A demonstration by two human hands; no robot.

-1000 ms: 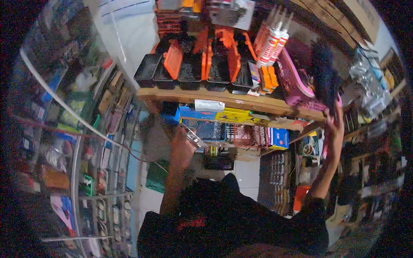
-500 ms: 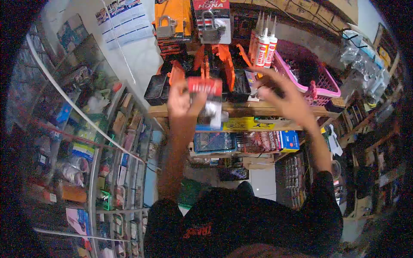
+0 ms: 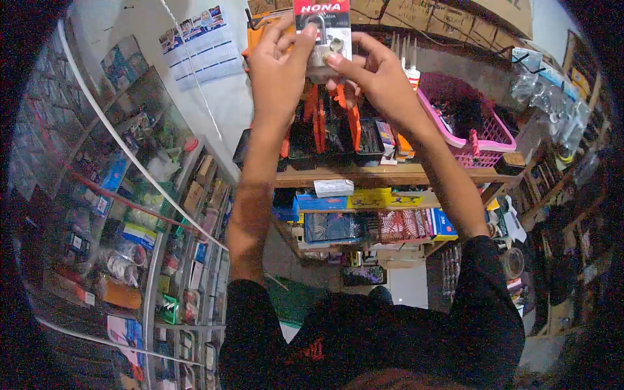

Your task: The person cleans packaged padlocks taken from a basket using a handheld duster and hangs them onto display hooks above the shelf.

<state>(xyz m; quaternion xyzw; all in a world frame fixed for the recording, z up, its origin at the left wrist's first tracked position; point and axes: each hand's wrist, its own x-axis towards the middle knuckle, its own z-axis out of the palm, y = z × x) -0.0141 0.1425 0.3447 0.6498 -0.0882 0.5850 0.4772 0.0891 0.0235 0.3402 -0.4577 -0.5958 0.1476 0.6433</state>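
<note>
High at the top centre is a carded padlock pack (image 3: pixel 333 29) with a red header reading HONA; a silver padlock and its keys show on the card. My left hand (image 3: pixel 276 71) grips its left side, thumb flat over the front. From the right, my right hand (image 3: pixel 383 78) pinches the lower right corner between thumb and fingers. Several orange plastic parts (image 3: pixel 318 120) stand in black bins (image 3: pixel 370 143) just below the hands. Whether another pack hangs behind the held one is hidden.
A pink basket (image 3: pixel 465 153) and white sealant tubes (image 3: pixel 412 75) stand right of the bins on a wooden shelf (image 3: pixel 390 174). An orange pack (image 3: pixel 260 32) hangs behind my left hand. Glass shelving (image 3: pixel 156 253) lines the left; plastic bags (image 3: pixel 552 97) hang at right.
The padlock pack in my left hand has gone up from in front of the bins to the top of the display. My right hand, apart before, has risen and closed on it too.
</note>
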